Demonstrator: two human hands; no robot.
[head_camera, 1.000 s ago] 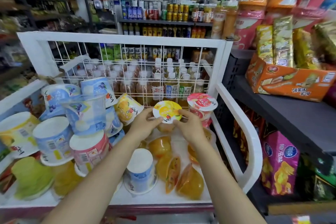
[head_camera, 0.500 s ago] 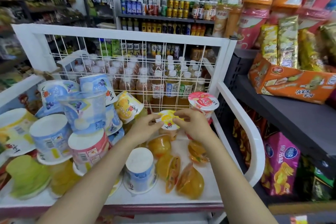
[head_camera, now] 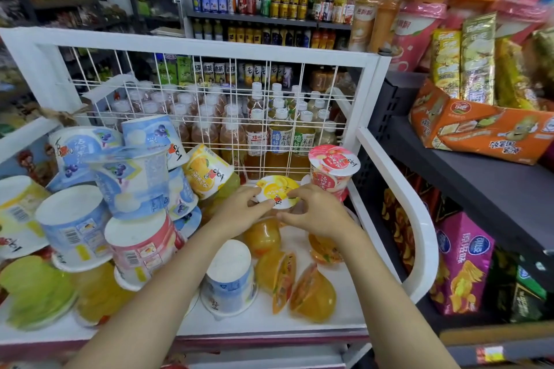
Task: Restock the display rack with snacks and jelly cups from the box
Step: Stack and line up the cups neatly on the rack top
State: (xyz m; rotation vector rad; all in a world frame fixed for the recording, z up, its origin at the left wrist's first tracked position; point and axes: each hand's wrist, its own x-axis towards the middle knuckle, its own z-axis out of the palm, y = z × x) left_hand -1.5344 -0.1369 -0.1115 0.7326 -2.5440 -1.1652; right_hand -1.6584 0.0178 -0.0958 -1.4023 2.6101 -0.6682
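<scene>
Both hands pinch a yellow-lidded jelly cup (head_camera: 276,191) at the back of the white display rack (head_camera: 398,189): left hand (head_camera: 239,213) and right hand (head_camera: 317,213) fingertips on its rim, beside a pink-lidded cup (head_camera: 332,171).

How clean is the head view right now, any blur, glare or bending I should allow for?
Head view: wide-angle bending bows the white rack frame; edges smear, notably the green jelly cup at the left; centre sharp, both hands on the yellow-lidded cup; lighting even, no strong glare.
</scene>
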